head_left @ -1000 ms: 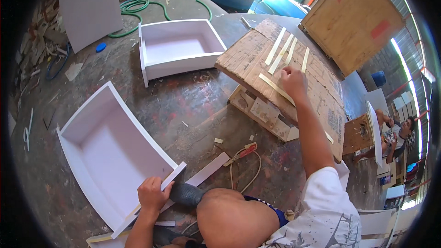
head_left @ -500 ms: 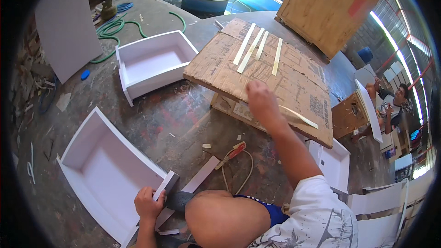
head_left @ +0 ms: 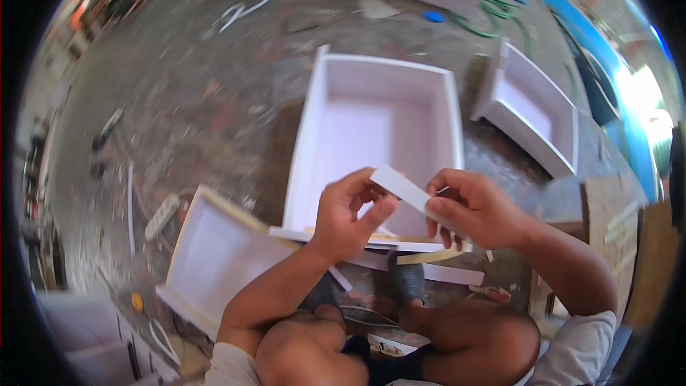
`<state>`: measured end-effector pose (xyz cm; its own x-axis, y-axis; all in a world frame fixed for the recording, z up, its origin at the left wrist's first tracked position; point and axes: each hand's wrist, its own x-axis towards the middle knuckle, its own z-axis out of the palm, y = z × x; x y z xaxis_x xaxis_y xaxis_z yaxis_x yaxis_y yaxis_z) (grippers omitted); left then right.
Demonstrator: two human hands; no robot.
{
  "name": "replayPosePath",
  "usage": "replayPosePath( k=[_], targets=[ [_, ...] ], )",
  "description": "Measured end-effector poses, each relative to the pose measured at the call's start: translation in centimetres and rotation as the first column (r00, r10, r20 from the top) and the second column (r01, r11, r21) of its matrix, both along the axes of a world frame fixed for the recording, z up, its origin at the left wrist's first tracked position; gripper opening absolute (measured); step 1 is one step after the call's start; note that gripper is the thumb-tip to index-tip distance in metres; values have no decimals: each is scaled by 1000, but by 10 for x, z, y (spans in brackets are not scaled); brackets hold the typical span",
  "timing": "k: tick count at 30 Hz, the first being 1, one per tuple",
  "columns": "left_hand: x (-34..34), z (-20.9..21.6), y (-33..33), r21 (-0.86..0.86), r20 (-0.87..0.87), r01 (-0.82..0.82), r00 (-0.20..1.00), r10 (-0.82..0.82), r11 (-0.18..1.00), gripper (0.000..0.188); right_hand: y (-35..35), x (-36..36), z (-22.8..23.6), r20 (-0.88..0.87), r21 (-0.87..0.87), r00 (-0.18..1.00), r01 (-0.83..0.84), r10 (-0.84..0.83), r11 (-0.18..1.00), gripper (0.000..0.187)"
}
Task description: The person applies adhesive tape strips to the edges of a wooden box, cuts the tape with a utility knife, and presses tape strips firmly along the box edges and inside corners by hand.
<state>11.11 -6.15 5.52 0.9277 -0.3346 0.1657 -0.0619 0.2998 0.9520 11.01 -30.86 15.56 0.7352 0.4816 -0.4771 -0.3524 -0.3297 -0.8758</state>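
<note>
A narrow white strip (head_left: pixel 409 194) is stretched between my two hands, above the near edge of a white drawer-like box (head_left: pixel 389 64). My left hand (head_left: pixel 350 218) pinches it toward its left end. Fingers of my right hand (head_left: pixel 479 207) close on its other end. Below my right hand a pale yellowish strip (head_left: pixel 429 256) curves along the box's front; whether it is part of the same strip I cannot tell. The box sits in front of me, its open side up, its near board by my feet.
Another white box (head_left: pixel 229 254) with yellowish edges lies at lower left, beside a power strip (head_left: pixel 163 216). A third white box (head_left: pixel 536 104) stands at right. Cardboard (head_left: pixel 607 243) bearing pale strips is at far right. Green hose (head_left: pixel 493 18) lies at the back.
My view has swung left, from the cardboard to the white box. My right hand has come back from the cardboard and now holds a strip together with my left hand, which has left the box's corner.
</note>
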Motion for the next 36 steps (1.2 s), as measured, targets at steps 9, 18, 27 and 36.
replayPosePath(
  k=[9,18,27,36],
  targets=[
    [16,-53,89,204,-213,-338,901,379,919,13,127,86,-80,386,-77,910,-134,154,988,26],
    [-2,-126,169,783,19,-305,883,469,542,27,173,117,-241,335,-290,823,-373,459,881,23],
    [-6,-133,169,725,-290,-87,862,417,683,35,191,71,-325,-51,-234,888,-456,458,859,28],
    [-4,-135,168,733,-258,-109,869,422,672,31,200,66,-333,-97,-179,908,-418,407,891,27]
  ],
)
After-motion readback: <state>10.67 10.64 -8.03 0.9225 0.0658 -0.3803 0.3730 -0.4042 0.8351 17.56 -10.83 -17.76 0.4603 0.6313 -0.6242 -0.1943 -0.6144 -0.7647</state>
